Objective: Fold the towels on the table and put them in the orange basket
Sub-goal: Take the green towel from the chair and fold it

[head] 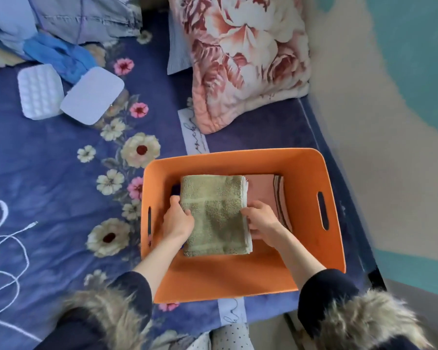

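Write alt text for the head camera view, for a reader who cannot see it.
Two hands, the left hand and right hand, grip the sides of a folded green towel inside an orange basket, on top of a pink striped towel. The basket sits on a blue floral bedspread, with a floral pillow behind it.

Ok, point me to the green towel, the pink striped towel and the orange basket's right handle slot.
green towel [214, 198], head view, bare terry top between the hands.
pink striped towel [261, 190], head view, plain pink part beside the stripes.
orange basket [323, 210], head view, right wall at the handle slot.
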